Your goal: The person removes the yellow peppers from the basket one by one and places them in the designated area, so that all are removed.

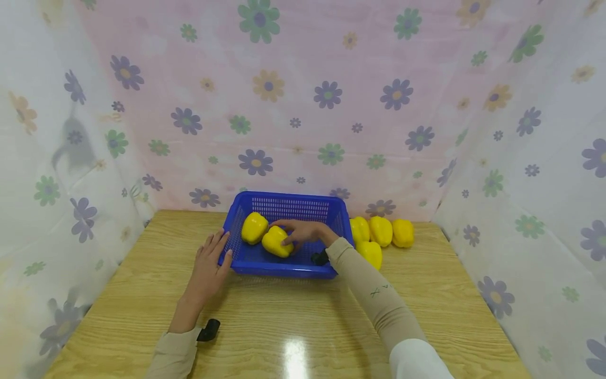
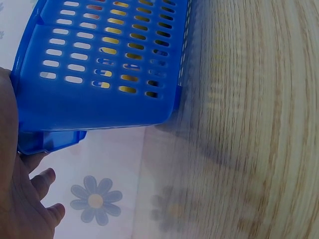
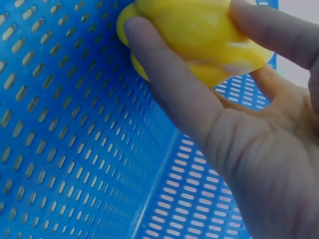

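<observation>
Right grip (image 1: 305, 231), as I see it over the feed, holds a yellow bell pepper (image 1: 277, 243), thumb on one side and fingers on the other. Left grip (image 1: 211, 263) has its fingers extended and touching the left end of a blue basket (image 1: 284, 271).

The held pepper sits at the fingertips, ahead of the palm, inside the basket and left of its middle. I cannot tell whether its underside touches the basket floor. A second pepper (image 1: 254, 228) lies just beside it, toward the basket's left end. Four more yellow peppers (image 1: 381, 231) are grouped outside, by the basket's right end, one partly hidden by a beige sleeve (image 1: 374, 289).

I note a bench (image 1: 265, 326) with a wood-grain top, glossy enough to show a bright reflection near its front. Flower-printed sheeting (image 1: 293, 105) encloses it at the back and both sides, pinkish behind and whiter at the flanks.

On orientation, the held pepper is on its side. In the head view its long axis slants from upper left to lower right; I cannot determine which end bears the stem.
</observation>
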